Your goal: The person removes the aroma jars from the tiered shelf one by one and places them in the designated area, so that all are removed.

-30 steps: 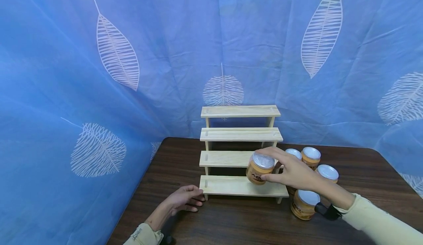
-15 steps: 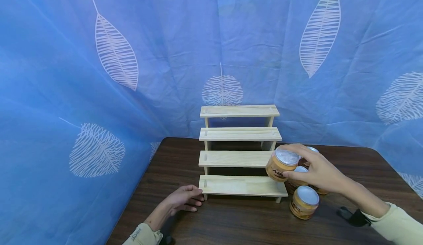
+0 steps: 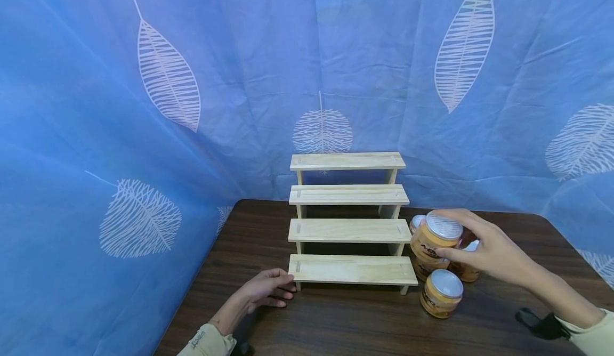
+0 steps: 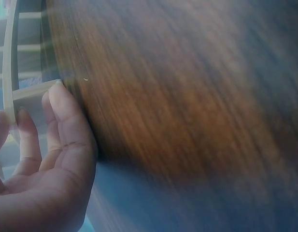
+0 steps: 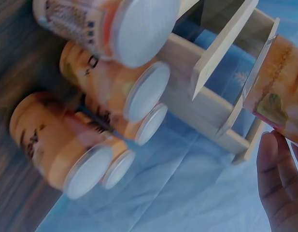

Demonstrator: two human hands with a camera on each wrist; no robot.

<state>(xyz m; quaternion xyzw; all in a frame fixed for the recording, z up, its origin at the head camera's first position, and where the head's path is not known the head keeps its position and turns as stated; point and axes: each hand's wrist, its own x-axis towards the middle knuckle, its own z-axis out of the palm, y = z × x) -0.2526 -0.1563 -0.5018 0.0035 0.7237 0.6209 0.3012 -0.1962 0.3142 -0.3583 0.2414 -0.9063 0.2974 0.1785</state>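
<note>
A stepped wooden display stand (image 3: 349,231) with several shelves stands on the table. My left hand (image 3: 268,289) is at the left end of its lowest shelf; in the left wrist view the thumb and fingertips hold the board's end (image 4: 10,72) near its leg. To the right of the stand, my right hand (image 3: 494,247) grips an orange-labelled jar (image 3: 427,244) with a silvery lid, thumb on the near side. That jar hangs above other jars and partly hides them. In the right wrist view only part of the held jar (image 5: 279,89) shows, by the fingertips.
A similar jar (image 3: 442,294) stands at the stand's front right. More jars (image 5: 57,142) are grouped behind it on the dark wooden table (image 3: 336,324). A blue leaf-patterned cloth (image 3: 259,79) hangs behind the table and on its left.
My right hand has carried the jar from above the lowest shelf rightward, to over the jars beside the stand. The left hand has stayed at the shelf's end.
</note>
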